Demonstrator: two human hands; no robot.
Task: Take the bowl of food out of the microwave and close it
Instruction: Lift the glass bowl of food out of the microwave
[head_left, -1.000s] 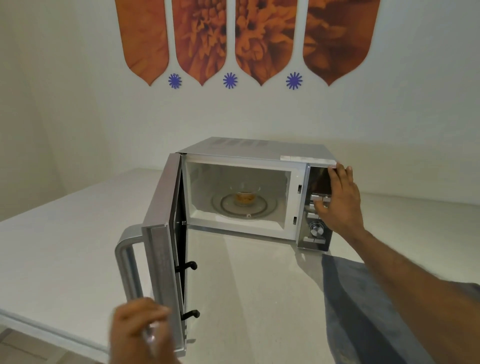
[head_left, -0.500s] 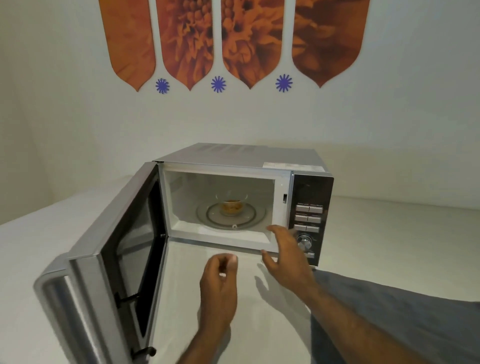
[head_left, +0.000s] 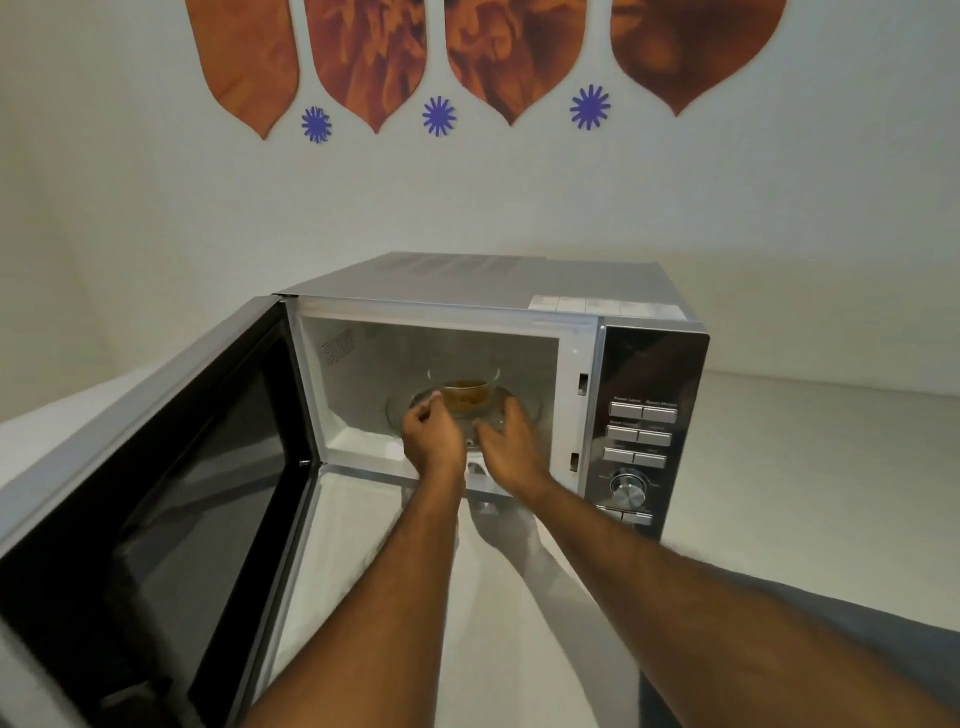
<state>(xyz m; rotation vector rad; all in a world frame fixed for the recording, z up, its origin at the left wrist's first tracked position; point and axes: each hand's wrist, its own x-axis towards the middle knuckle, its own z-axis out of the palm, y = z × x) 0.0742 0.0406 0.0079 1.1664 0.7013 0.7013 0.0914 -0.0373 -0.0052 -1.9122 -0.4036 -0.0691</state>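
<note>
A silver microwave (head_left: 519, 283) stands on a white counter with its door (head_left: 171, 467) swung wide open to the left. Inside, on the glass turntable, sits a clear glass bowl (head_left: 467, 397) with brown food in it. My left hand (head_left: 434, 436) and my right hand (head_left: 506, 441) are both inside the cavity, just in front of the bowl on either side. Their fingers are curled and apart, blurred by motion, and hold nothing. The hands hide the bowl's lower front.
The control panel (head_left: 641, 431) with buttons and a dial is right of the cavity. White counter (head_left: 805, 493) stretches to the right, and a grey mat (head_left: 779, 649) lies at the lower right. A wall with orange petal decorations rises behind.
Both hands have moved forward from the counter in front of the microwave into the cavity, up to the bowl. The door has swung further open and the view has moved closer.
</note>
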